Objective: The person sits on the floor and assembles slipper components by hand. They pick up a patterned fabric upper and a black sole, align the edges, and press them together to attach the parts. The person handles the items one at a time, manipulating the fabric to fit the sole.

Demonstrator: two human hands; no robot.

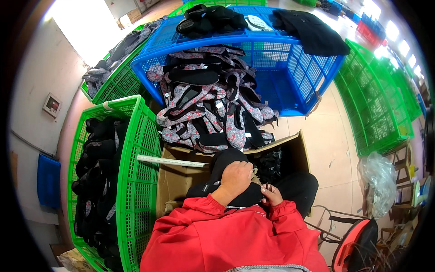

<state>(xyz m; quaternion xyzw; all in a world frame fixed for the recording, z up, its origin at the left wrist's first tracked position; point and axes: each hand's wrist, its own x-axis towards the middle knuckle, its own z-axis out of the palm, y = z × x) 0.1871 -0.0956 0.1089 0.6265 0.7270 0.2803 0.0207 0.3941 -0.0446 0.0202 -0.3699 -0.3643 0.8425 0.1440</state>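
Left hand: the left hand (235, 176) lies palm down, fingers curled together over the top of a black shoe piece (226, 181), pressing it in the lap.
Right hand: the right hand (271, 195) pinches the near right edge of the same black piece; fingertips are closed together on it, and whether a small tool sits between them cannot be told.
Black shoe piece: directly under both hands, its rounded end poking out beyond the left hand's knuckles, its lower edge running between the 2 wrists.
Sleeves: red jacket sleeves (217, 226) come up from below the grip to both wrists.
Cardboard box: an open cardboard box (174, 181) sits just left of and beyond the hands, with a white tube (170, 161) lying across its far left rim.
Floral pile: a heap of floral and black shoe uppers (213, 104) spills from the blue crate (299, 63) just beyond the grip.
Left crate: a green crate (136, 167) well left of the hands holds dark pieces.
Right side: stacked green crates (376, 104) stand well right of the grip, with a clear plastic bag (378, 174) nearer.
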